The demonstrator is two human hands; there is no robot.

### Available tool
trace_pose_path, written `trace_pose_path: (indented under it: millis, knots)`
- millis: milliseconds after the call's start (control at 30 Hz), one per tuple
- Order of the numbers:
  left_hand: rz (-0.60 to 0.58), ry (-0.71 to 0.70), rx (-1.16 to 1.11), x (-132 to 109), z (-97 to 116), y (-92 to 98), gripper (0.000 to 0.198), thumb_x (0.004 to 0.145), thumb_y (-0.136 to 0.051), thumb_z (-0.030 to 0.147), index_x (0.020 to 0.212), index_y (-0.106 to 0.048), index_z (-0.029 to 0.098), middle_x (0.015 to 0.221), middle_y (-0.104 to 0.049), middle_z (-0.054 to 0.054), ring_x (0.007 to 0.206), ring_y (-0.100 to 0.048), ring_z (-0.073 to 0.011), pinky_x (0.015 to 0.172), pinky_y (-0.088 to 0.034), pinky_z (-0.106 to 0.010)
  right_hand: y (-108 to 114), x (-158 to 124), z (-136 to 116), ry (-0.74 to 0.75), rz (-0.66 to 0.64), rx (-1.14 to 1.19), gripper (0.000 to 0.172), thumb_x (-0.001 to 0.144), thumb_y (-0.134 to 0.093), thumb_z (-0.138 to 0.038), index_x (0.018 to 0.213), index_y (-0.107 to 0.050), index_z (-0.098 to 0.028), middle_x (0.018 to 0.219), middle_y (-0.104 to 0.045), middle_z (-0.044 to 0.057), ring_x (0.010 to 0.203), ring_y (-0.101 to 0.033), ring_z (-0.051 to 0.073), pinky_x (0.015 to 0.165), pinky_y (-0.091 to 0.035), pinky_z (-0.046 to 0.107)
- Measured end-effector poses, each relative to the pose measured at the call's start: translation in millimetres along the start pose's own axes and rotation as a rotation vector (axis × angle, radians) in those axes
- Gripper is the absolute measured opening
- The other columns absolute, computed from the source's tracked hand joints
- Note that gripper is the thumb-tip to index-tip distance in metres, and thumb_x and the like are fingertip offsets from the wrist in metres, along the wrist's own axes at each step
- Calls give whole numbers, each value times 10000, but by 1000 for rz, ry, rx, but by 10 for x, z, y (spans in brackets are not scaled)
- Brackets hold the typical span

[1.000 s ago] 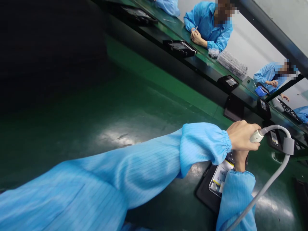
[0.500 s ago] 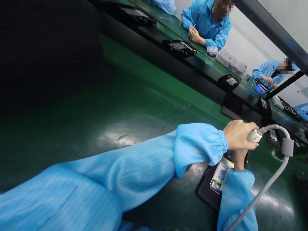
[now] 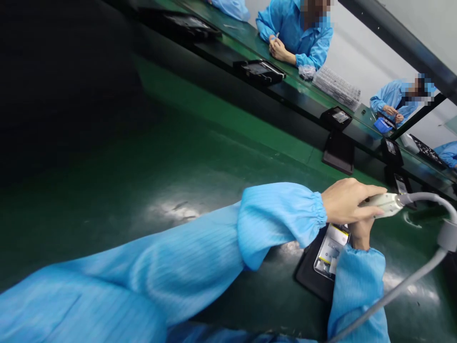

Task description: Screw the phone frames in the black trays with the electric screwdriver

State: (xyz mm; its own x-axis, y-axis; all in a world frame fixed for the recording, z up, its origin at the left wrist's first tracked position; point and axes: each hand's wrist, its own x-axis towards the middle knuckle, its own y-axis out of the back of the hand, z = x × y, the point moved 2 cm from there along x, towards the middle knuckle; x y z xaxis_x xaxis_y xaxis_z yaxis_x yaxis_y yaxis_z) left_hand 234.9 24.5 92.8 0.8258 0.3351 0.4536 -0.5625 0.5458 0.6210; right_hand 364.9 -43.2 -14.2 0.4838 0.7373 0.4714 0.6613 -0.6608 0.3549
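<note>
My left hand (image 3: pixel 342 201) reaches across from the left in a blue sleeve, fingers and thumb closed round a white corded hand tool (image 3: pixel 387 205). The tool points right, and a grey cable (image 3: pixel 424 196) curves from its end. Just below, my right hand (image 3: pixel 361 234) sits against the underside of the left one; its fingers are hidden. Beside its wrist lies an opened phone (image 3: pixel 330 252) with its battery and inner parts showing. Under the phone is a black pad (image 3: pixel 310 271). The tool's working end cannot be seen.
The green bench top (image 3: pixel 214 176) is shiny. Along the far side runs a dark rail carrying black trays (image 3: pixel 260 71) with opened phones. An empty black tray (image 3: pixel 339 151) stands near it. Co-workers in blue (image 3: pixel 296 33) sit beyond, near clear plastic trays (image 3: pixel 337 88) and a blue box (image 3: pixel 383 125).
The white tool has swung out to the right and shows more of its body. Its cable has shifted right with it. My hands have drawn slightly apart, uncovering more of the phone.
</note>
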Motion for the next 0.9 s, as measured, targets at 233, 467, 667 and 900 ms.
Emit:
trace_pose_path:
  millis: [233, 467, 667, 900]
  knots:
    - [-183, 217, 245, -546, -544, -428, 357, 964, -420, 222, 1289, -564, 189, 1472, -411, -127, 1404, -291, -341, 1118, -284, -600, 365, -77, -369, 2, 188, 295, 371, 804, -681, -313, 1093, -489, -184, 654, -630, -40, 648, -655, 187, 756, -547, 401]
    - [-313, 212, 394, -929, -764, -818, 456, 943, -411, 189, 1392, -457, 251, 1516, -328, -145, 1414, -236, -384, 1104, -229, -665, 1334, -410, 181, -212, 349, -390, 540, 732, -674, -529, 1118, -674, -151, 1128, -681, 138, 1059, -634, 306, 971, -482, 450]
    - [-273, 141, 410, -934, -645, -793, 368, 926, -453, 154, 1258, -597, 221, 1517, -326, -145, 1429, -183, -395, 1119, -193, -669, 1770, -728, 952, -80, 199, -638, 555, 713, -621, -566, 1012, -710, -107, 1123, -682, 175, 1038, -661, 305, 916, -534, 402]
    - [-410, -82, 383, -1353, -306, -836, 502, 796, -560, 99, 1261, -558, 289, 1525, -323, -105, 1446, -140, -377, 1080, -142, -752, 1772, -899, 1141, -74, 297, -642, 533, 767, -626, -490, 1105, -676, -80, 1209, -636, 198, 1034, -665, 285, 912, -538, 383]
